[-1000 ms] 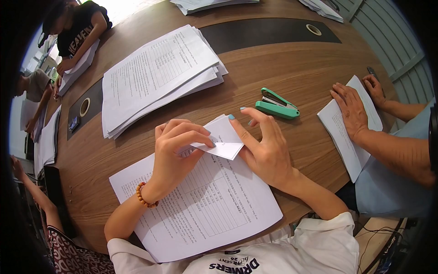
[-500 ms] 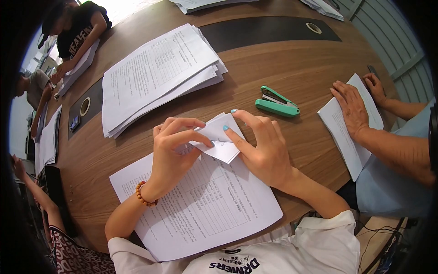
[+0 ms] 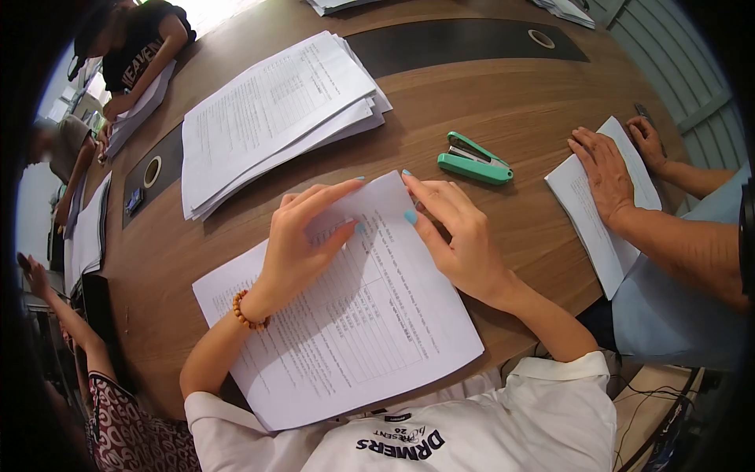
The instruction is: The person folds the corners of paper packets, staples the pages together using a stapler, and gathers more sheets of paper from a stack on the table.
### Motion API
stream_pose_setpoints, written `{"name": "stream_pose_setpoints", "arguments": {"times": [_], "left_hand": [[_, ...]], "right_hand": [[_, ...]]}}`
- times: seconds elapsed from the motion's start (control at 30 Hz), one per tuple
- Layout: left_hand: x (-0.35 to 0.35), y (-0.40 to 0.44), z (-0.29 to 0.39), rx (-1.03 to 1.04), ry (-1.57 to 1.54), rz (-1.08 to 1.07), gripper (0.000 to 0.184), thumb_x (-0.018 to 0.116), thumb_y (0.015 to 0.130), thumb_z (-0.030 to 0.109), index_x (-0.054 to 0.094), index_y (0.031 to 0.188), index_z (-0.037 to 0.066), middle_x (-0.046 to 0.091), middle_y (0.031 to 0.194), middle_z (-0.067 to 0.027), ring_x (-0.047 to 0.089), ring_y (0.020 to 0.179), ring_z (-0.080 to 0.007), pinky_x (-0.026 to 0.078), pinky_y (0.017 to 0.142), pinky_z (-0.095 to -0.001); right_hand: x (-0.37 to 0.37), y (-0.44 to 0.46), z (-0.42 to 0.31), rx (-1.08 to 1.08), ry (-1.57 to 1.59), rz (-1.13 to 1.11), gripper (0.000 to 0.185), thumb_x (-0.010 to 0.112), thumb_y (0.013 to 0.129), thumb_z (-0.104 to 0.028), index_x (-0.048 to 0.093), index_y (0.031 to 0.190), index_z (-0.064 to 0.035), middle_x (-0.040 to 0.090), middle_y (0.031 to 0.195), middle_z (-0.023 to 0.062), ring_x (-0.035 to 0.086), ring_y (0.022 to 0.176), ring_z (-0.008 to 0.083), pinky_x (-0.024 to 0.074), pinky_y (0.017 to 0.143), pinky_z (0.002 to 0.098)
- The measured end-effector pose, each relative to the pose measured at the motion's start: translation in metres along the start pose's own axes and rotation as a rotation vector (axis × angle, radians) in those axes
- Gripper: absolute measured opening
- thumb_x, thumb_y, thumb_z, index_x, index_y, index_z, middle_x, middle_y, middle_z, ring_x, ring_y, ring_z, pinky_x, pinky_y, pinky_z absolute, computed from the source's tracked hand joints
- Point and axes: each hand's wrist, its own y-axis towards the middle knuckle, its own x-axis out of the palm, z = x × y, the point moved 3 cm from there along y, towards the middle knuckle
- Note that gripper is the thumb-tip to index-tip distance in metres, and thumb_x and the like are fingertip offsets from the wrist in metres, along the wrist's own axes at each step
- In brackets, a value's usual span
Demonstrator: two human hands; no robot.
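Printed sheets of paper [image 3: 370,315] lie in a neat pile in front of me, overhanging the table's near edge. My left hand [image 3: 303,244], with a beaded bracelet at the wrist, rests over the upper left of the sheets, thumb and fingers spread. At the upper right corner is my right hand [image 3: 460,240], its thumb and index finger apart along the paper's edge. The top corner lies unfolded between both hands. Beyond my right hand sits a green stapler [image 3: 476,161] on the table, touched by neither hand.
A thick stack of printed papers [image 3: 275,118] stands ahead to the left. At the right, a co-worker's hand [image 3: 605,173] presses on another set of sheets [image 3: 582,212]. More people sit along the left side of the wooden table [image 3: 440,94] with papers.
The folded-over top corner of the sheets has been laid back flat. My fingers have let go of the fold and spread apart at the upper edge.
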Motion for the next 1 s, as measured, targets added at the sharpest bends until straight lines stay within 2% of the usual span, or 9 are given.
{"name": "stream_pose_setpoints", "arguments": {"times": [0.07,0.2,0.27,0.37,0.47,0.53,0.63,0.87,1.0], "left_hand": [[0.001,0.000,-0.002,0.062,0.014,-0.057,0.052,0.067,0.071,-0.002,0.058,0.122,0.005,0.064,0.098,-0.0080,0.058,0.082,-0.0142,0.045,0.075,-0.0270],[0.001,0.008,-0.002,-0.020,-0.182,-0.062,0.044,0.064,0.077,0.000,0.060,0.121,0.005,0.065,0.093,-0.0062,0.056,0.078,-0.0110,0.044,0.069,-0.0232],[0.001,0.014,-0.003,-0.237,-0.232,-0.100,0.034,0.060,0.082,0.000,0.063,0.116,0.004,0.065,0.087,-0.0043,0.053,0.074,-0.0078,0.042,0.065,-0.0208],[0.007,0.019,-0.005,-0.125,-0.244,-0.036,0.028,0.058,0.084,0.000,0.066,0.110,0.003,0.066,0.082,-0.0041,0.051,0.071,-0.0056,0.040,0.062,-0.0196],[0.008,0.020,-0.008,-0.156,-0.209,-0.036,0.027,0.059,0.083,-0.001,0.067,0.108,0.003,0.066,0.083,-0.0048,0.051,0.071,-0.0060,0.041,0.062,-0.0200],[0.008,0.021,-0.006,-0.156,-0.192,-0.037,0.027,0.059,0.082,-0.001,0.067,0.108,0.003,0.066,0.082,-0.0048,0.052,0.071,-0.0063,0.041,0.062,-0.0201],[0.008,0.023,-0.007,-0.118,-0.158,-0.037,0.029,0.058,0.082,-0.002,0.067,0.109,0.003,0.066,0.082,-0.0050,0.052,0.071,-0.0069,0.042,0.063,-0.0205],[0.014,0.022,0.005,-0.121,-0.192,-0.028,0.033,0.057,0.084,-0.001,0.063,0.116,0.007,0.066,0.093,-0.0066,0.060,0.074,-0.0108,0.046,0.062,-0.0220],[0.018,0.020,0.008,-0.103,-0.179,0.013,0.032,0.056,0.085,-0.001,0.063,0.116,0.008,0.066,0.093,-0.0070,0.060,0.074,-0.0120,0.048,0.063,-0.0236]], "right_hand": [[0.000,-0.001,-0.002,0.020,0.018,-0.017,0.038,0.057,0.084,-0.002,0.052,0.120,0.0064,0.058,0.099,0.0163,0.056,0.089,0.0292,0.0463,0.077,0.0355],[0.001,0.001,-0.001,0.053,0.048,-0.006,0.034,0.053,0.085,-0.002,0.054,0.118,0.0063,0.058,0.098,0.0164,0.056,0.089,0.0293,0.0462,0.076,0.0356],[0.002,0.001,-0.002,0.036,0.039,-0.005,0.033,0.053,0.085,-0.002,0.054,0.118,0.0062,0.058,0.098,0.0164,0.056,0.089,0.0293,0.0462,0.076,0.0355],[0.001,0.001,-0.002,0.011,-0.003,-0.007,0.034,0.054,0.085,-0.001,0.054,0.118,0.0059,0.058,0.097,0.0161,0.055,0.090,0.0291,0.0461,0.077,0.0351],[0.000,0.002,0.000,0.004,-0.010,0.011,0.036,0.056,0.084,-0.001,0.054,0.120,0.0052,0.059,0.095,0.0150,0.058,0.084,0.0262,0.0476,0.073,0.0339],[-0.003,0.007,0.000,0.126,0.134,0.045,0.035,0.059,0.082,0.000,0.057,0.117,0.0038,0.062,0.093,0.0144,0.061,0.075,0.0227,0.0490,0.066,0.0317],[-0.004,0.010,0.007,0.048,0.060,0.019,0.031,0.060,0.081,0.000,0.061,0.113,0.0023,0.065,0.090,0.0146,0.063,0.069,0.0207,0.0496,0.062,0.0296],[0.001,0.015,0.003,0.075,0.062,0.050,0.030,0.060,0.081,0.001,0.062,0.111,0.0020,0.066,0.090,0.0156,0.063,0.070,0.0201,0.0492,0.061,0.0284],[0.000,0.015,0.002,0.105,0.069,0.078,0.030,0.060,0.081,0.000,0.062,0.110,0.0034,0.065,0.087,0.0154,0.061,0.069,0.0213,0.0489,0.063,0.0300]]}}
